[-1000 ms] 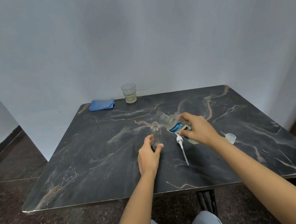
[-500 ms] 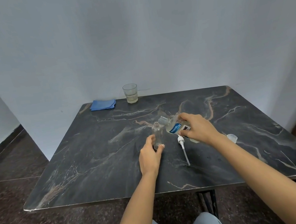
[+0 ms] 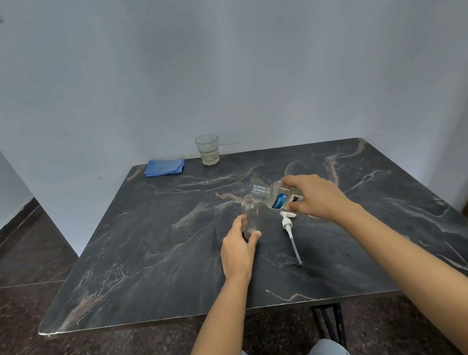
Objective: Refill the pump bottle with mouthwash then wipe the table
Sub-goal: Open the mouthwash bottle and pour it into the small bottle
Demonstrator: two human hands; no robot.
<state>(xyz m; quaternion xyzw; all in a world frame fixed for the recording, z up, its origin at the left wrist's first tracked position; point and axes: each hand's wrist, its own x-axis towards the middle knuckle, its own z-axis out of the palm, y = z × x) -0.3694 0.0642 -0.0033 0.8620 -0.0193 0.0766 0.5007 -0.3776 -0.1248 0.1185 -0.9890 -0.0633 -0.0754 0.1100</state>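
Note:
A small clear pump bottle (image 3: 251, 213) stands upright and uncapped in the middle of the dark marble table (image 3: 152, 250). My left hand (image 3: 240, 249) grips its lower part. My right hand (image 3: 316, 195) holds the mouthwash bottle (image 3: 276, 196), clear with a blue label, tilted so its open mouth sits just over the pump bottle's neck. The white pump head (image 3: 290, 231) with its long tube lies flat on the table between my hands. A folded blue cloth (image 3: 164, 167) rests at the far left edge.
A drinking glass (image 3: 208, 149) with a little pale liquid stands at the back edge by the wall. My right forearm hides the small clear cap seen earlier on the right. The table's near edge lies just past my knees.
My right hand has tilted the mouthwash bottle further and brought its mouth closer over the pump bottle's neck. My left hand stays on the pump bottle. The camera view shifted slightly.

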